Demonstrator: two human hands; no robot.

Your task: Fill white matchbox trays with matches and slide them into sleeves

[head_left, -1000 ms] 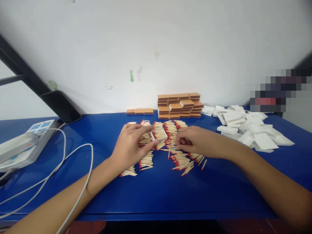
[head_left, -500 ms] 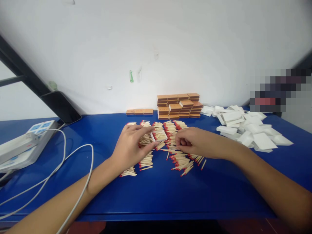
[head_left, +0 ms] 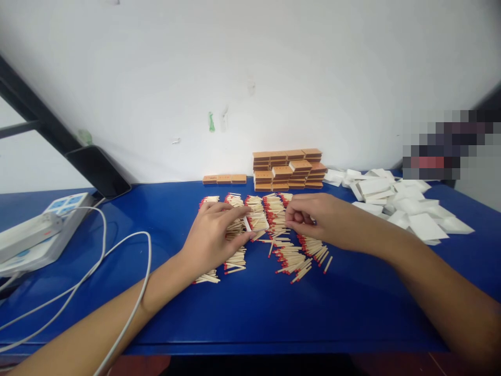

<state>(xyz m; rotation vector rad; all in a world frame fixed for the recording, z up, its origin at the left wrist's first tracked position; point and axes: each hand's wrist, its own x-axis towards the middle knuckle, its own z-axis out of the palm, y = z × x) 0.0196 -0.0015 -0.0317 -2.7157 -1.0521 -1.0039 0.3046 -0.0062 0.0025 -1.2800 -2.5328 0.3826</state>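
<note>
A small white matchbox tray (head_left: 247,224) with matches in it is gripped by my left hand (head_left: 213,232), thumb on the near side and fingers on the far side. My right hand (head_left: 317,215) is curled with thumb and fingertips together, just right of the tray over the match rows. Whether a match is between those fingertips is hidden. Red-tipped matches (head_left: 291,258) lie in several rough rows under and around both hands, with a few loose ones toward the front.
Orange matchboxes (head_left: 282,172) are stacked against the wall, beside a short row of three boxes (head_left: 224,179). White trays (head_left: 415,209) lie heaped at the right. A black phone (head_left: 98,171), a power strip (head_left: 29,237) and white cables (head_left: 146,256) occupy the left of the blue table (head_left: 250,318).
My right hand has shifted slightly right and up, uncovering matches below it. My left hand still holds the tray in nearly the same place.
</note>
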